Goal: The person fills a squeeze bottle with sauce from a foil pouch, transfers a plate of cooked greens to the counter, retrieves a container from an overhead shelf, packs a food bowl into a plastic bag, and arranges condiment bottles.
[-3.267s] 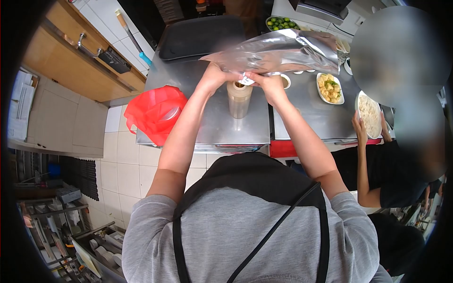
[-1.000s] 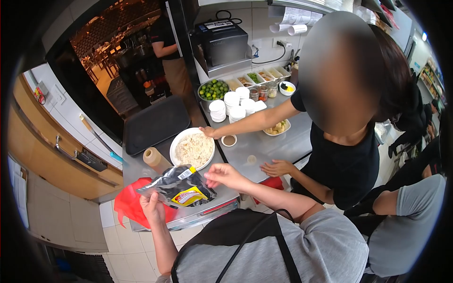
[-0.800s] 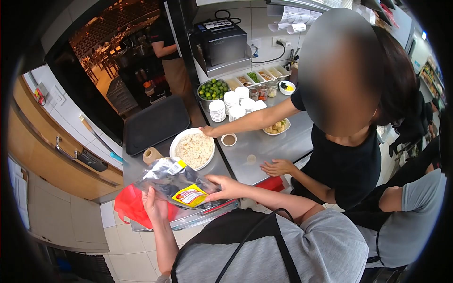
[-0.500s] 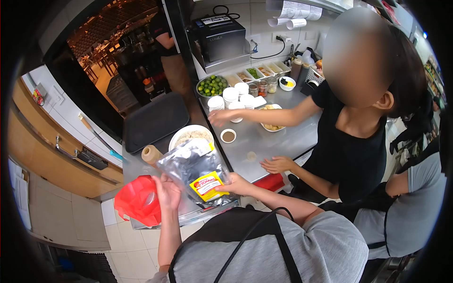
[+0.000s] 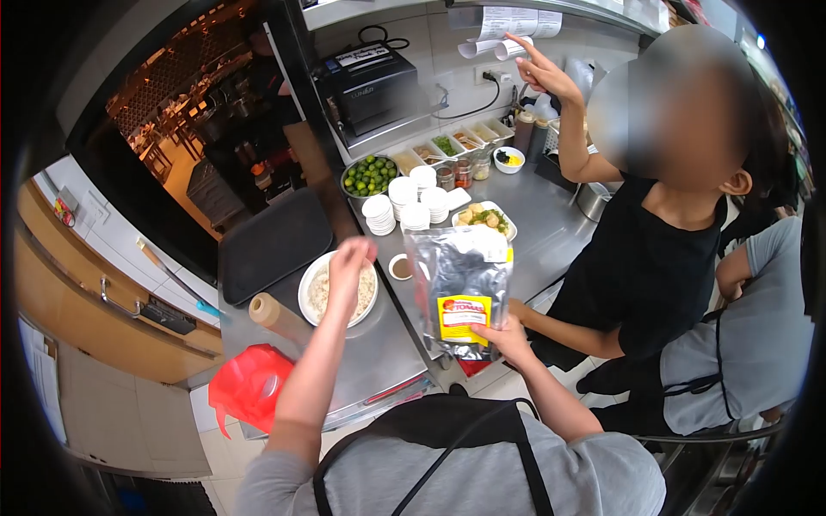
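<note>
My right hand (image 5: 506, 338) grips the lower edge of a silver foil pouch (image 5: 460, 267) with a yellow and red label, held upright over the counter's front edge. My left hand (image 5: 353, 261) is above a white bowl (image 5: 305, 301) of pale, rice-like food (image 5: 323, 292). Its fingers are blurred, and I cannot see whether anything is in them. Beside the bowl is a small white cup of brown sauce (image 5: 401, 267). A tan squeeze bottle (image 5: 274, 313) leans at the bowl's near left.
A co-worker (image 5: 641, 258) at the right points up at hanging paper slips (image 5: 516, 23). Black tray (image 5: 275, 245), limes (image 5: 372, 175), stacked white cups (image 5: 403, 191), a plate of food (image 5: 486, 219) and condiment tubs (image 5: 445, 146) occupy the counter. A red plastic bag (image 5: 249, 387) hangs at the left edge.
The pouch has moved right in my right hand, and my left hand has left it and gone over the bowl. The co-worker's arm has risen from the cups towards the paper slips.
</note>
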`<state>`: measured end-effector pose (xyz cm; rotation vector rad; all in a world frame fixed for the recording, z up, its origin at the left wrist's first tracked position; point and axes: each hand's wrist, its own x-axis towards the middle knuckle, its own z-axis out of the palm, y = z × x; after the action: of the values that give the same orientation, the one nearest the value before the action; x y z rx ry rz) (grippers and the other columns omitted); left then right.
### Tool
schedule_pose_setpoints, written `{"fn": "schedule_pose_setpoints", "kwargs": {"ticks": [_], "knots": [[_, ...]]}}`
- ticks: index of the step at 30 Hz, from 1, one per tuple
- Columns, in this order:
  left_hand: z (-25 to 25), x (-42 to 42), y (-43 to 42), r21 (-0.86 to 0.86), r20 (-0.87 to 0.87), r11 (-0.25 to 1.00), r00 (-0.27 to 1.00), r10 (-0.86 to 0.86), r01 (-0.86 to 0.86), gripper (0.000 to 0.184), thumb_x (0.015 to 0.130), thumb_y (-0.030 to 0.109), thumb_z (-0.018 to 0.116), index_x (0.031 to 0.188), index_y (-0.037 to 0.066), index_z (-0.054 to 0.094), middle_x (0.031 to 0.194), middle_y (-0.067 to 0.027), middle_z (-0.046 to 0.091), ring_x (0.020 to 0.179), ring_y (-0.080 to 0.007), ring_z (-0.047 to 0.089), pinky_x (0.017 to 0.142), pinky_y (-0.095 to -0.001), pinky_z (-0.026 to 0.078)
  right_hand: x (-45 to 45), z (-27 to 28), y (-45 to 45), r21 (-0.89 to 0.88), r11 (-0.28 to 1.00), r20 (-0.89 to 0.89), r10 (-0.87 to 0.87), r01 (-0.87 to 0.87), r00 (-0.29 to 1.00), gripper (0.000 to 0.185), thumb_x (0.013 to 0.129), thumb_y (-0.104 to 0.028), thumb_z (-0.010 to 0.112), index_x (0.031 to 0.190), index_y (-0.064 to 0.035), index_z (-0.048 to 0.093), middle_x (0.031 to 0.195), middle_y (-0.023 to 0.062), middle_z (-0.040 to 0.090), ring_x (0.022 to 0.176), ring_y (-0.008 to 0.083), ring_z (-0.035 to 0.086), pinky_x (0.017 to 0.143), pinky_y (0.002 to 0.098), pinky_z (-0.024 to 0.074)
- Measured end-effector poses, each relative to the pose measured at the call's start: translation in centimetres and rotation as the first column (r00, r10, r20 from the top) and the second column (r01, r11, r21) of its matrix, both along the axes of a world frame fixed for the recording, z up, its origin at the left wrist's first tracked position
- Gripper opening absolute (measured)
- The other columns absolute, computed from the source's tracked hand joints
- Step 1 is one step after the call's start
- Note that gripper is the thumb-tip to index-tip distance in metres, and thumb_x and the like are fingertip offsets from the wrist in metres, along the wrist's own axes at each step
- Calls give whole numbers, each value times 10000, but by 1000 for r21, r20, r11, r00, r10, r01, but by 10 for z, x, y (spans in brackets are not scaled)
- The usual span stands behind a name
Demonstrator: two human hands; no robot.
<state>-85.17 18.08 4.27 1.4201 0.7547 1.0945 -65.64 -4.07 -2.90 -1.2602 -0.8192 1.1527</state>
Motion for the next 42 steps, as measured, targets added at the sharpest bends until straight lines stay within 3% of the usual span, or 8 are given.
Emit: {"fn": "schedule_pose_setpoints", "kwargs": {"ticks": [3, 8, 15, 19, 23, 30, 32, 42], "knots": [[64, 78, 43, 436, -208, 896, 978, 4, 89, 207, 841, 168, 530, 895, -23, 590, 865, -50, 599, 814, -111, 547, 720, -234, 425, 13, 4, -16, 17, 994, -7, -107, 107, 994, 213, 751, -73, 644, 931, 1, 558, 814, 37, 603, 659, 83, 551, 548, 223, 452], [119, 204, 94, 774, -392, 575, 914, 106, 266, 222, 750, 148, 598, 965, 183, 644, 1242, -162, 430, 1146, -289, 418, 953, -363, 327, 28, -12, -26, 42, 996, 75, -83, 80, 994, 177, 745, -85, 657, 883, -2, 583, 735, 20, 595, 595, 66, 525, 528, 210, 435], [148, 296, 147, 910, -242, 403, 912, 332, 95, 302, 704, 122, 620, 994, 208, 637, 1307, -135, 369, 1258, -305, 253, 1011, -379, 254, 39, -29, -24, 5, 996, 101, -89, 88, 991, 144, 746, -114, 667, 799, -4, 593, 643, 3, 568, 540, 62, 501, 502, 202, 408], [156, 307, 145, 811, -154, 585, 968, 200, 8, 259, 704, 81, 605, 956, 124, 644, 996, -140, 602, 1065, -224, 510, 965, -366, 331, 50, -29, -21, -27, 999, 73, -44, 47, 996, 201, 751, -156, 663, 844, 11, 598, 627, -9, 562, 557, 46, 487, 515, 205, 406], [152, 301, 142, 909, -128, 418, 949, 288, -5, 234, 706, 23, 592, 923, 92, 651, 921, -98, 637, 922, -185, 587, 882, -328, 408, 56, -29, -15, 7, 997, 35, -76, 76, 996, 199, 761, -177, 658, 719, -9, 562, 543, -32, 513, 486, 36, 452, 456, 198, 369], [142, 300, 123, 656, -54, 753, 998, -19, 50, 202, 734, -15, 578, 935, 9, 588, 834, -56, 618, 803, -83, 571, 679, -216, 462, 65, -35, -5, 10, 999, 21, -48, 48, 999, 225, 762, -185, 660, 668, -14, 547, 514, -40, 485, 468, 28, 439, 437, 195, 349], [142, 302, 114, 405, 196, 913, 970, -143, 53, 150, 733, -5, 600, 868, 20, 541, 768, -44, 591, 749, -85, 566, 652, -223, 460, 63, -27, -1, 9, 999, -13, -53, 53, 999, 219, 762, -183, 660, 678, -14, 548, 518, -38, 488, 471, 28, 441, 437, 194, 349], [134, 299, 120, 324, 80, 932, 977, -199, 163, 118, 745, 0, 593, 847, 14, 537, 822, -43, 581, 729, -89, 553, 633, -220, 463, 65, -36, -2, -20, 1000, -45, 6, -7, 999, 154, 755, -109, 657, 828, 5, 584, 668, 4, 581, 539, 50, 510, 493, 184, 397]]}}
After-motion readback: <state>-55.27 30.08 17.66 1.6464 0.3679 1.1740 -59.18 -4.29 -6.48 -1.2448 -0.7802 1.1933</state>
